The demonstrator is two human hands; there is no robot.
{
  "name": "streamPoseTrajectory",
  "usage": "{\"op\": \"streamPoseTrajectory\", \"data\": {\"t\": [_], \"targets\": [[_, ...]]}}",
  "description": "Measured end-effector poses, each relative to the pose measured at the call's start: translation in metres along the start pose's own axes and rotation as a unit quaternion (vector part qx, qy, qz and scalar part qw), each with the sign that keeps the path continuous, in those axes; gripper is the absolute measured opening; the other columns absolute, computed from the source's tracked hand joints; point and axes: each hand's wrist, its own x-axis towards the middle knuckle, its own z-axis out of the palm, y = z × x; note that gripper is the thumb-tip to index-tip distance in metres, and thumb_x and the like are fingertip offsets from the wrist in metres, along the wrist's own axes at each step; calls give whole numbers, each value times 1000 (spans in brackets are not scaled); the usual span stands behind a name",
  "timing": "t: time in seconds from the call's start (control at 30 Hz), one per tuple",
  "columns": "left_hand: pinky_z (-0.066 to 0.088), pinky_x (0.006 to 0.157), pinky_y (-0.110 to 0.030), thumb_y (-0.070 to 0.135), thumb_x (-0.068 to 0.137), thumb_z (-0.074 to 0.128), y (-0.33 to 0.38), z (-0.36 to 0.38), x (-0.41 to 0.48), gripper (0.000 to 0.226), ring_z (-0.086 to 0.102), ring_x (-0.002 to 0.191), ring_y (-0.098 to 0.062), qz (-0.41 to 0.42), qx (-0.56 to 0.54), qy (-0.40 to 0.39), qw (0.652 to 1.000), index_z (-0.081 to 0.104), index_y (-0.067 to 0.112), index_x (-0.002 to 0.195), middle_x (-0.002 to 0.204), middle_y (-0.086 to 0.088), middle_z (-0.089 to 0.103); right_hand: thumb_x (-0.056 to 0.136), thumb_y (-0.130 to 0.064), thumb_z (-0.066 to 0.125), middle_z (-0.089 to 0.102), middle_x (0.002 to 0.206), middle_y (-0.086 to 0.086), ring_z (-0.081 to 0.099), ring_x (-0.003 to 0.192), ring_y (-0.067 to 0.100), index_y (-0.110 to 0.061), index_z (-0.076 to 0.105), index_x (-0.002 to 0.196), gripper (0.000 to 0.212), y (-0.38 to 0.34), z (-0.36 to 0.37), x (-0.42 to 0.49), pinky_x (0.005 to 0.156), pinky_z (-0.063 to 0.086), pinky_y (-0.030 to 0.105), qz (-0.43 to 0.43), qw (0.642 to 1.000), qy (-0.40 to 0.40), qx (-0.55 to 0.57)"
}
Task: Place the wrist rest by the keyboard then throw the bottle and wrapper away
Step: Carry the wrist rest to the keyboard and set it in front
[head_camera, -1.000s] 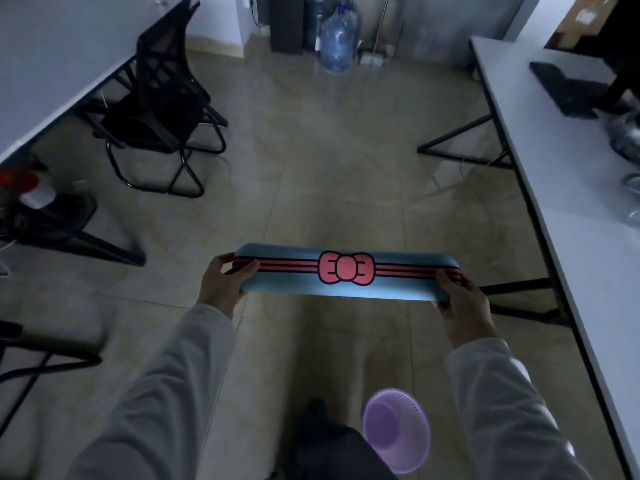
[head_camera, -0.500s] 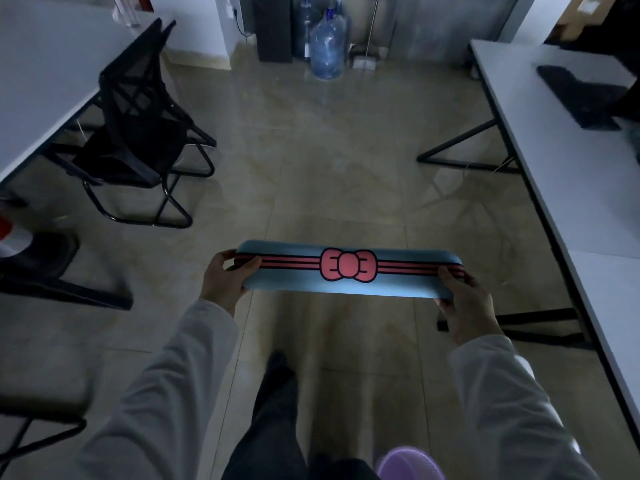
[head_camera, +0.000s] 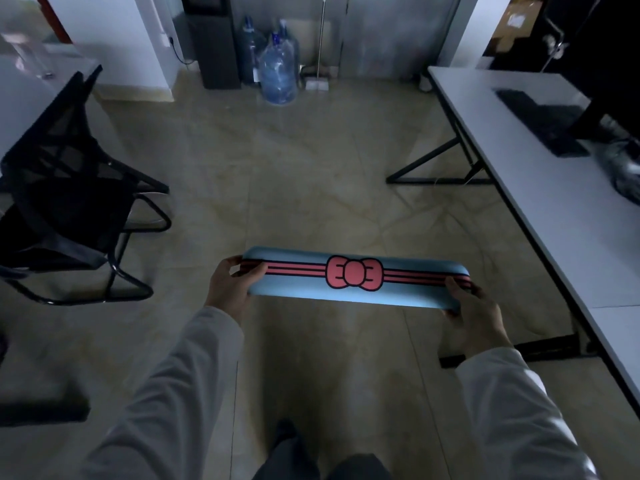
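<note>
A long blue wrist rest (head_camera: 294,285) with red stripes and a red bow is held level above the tiled floor. My left hand (head_camera: 228,289) grips its left end and my right hand (head_camera: 474,313) grips its right end. A black keyboard (head_camera: 540,119) lies on the white desk (head_camera: 554,216) at the far right, well beyond the wrist rest. A crumpled shiny thing (head_camera: 623,164) lies just past the keyboard at the frame's right edge; I cannot tell whether it is the wrapper or the bottle.
A black mesh chair (head_camera: 69,202) stands at the left beside another grey table (head_camera: 20,95). Large water jugs (head_camera: 278,71) and a dark cabinet (head_camera: 214,39) stand against the far wall. The desk's black legs (head_camera: 436,168) reach onto the floor.
I have walked forward: the far wall, jugs and keyboard are closer, and the purple basket on the floor has dropped out of view. Both hands keep hold of the wrist rest.
</note>
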Motion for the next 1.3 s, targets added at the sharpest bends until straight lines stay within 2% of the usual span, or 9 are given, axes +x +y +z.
{"op": "streamPoseTrajectory", "data": {"t": [0.1,0.33,0.43,0.5,0.6,0.77,1.03,1.2,1.3], "targets": [[50,78,-33,11,79,67,3,12,32,47,58,95,-23,-11,24,-12,1000,47,5,121,102,-8,58,84,-8,61,57,82,0,56,76,12,-10,58,94,11,-6,12,16,48,53,13,-1,1000,13,-5],[52,56,-21,8,80,64,8,68,104,28,57,77,-9,-35,38,-32,998,51,9,105,84,3,58,84,-11,62,60,91,2,57,85,16,-4,56,118,36,-27,37,85,66,51,22,7,998,49,-30],[52,51,-16,7,81,62,18,103,138,15,57,76,-10,-34,54,-49,997,54,19,84,83,1,58,85,-11,61,57,84,0,53,74,11,-3,55,118,35,-45,49,125,46,50,11,3,998,49,-30],[51,61,-23,7,82,62,30,133,163,13,57,83,-16,-32,60,-51,996,54,14,89,87,-1,58,85,-10,61,54,80,-2,52,72,9,-3,54,120,36,-63,57,157,41,47,8,5,999,48,-12],[49,66,-25,7,82,62,43,177,195,34,56,92,-19,-23,57,-49,997,49,8,113,95,-5,58,84,-9,62,55,81,-3,53,73,9,-8,56,114,31,-87,63,201,45,51,12,10,998,54,11],[49,65,-26,8,79,65,62,240,236,34,57,80,-10,-15,50,-51,997,49,10,109,90,0,58,83,-9,62,57,85,-1,55,78,11,-12,55,106,24,-127,71,266,68,49,23,12,998,51,29],[50,50,-13,6,83,61,81,317,301,30,54,78,-9,-16,90,-84,992,46,9,109,84,3,54,83,-7,62,57,85,0,55,78,12,-12,55,100,19,-157,84,343,65,47,24,24,995,73,61],[48,80,-34,7,80,64,88,365,363,46,54,102,-25,-45,90,-114,988,47,0,122,106,-11,56,83,-8,62,59,89,3,57,85,17,-7,55,113,30,-174,96,386,74,51,27,22,991,107,77],[48,81,-35,7,80,65,95,398,400,49,54,104,-25,-52,93,-145,984,46,0,124,103,-9,58,84,-7,60,59,88,4,56,91,20,-7,59,103,19,-189,107,410,73,52,28,10,987,137,88]]}}
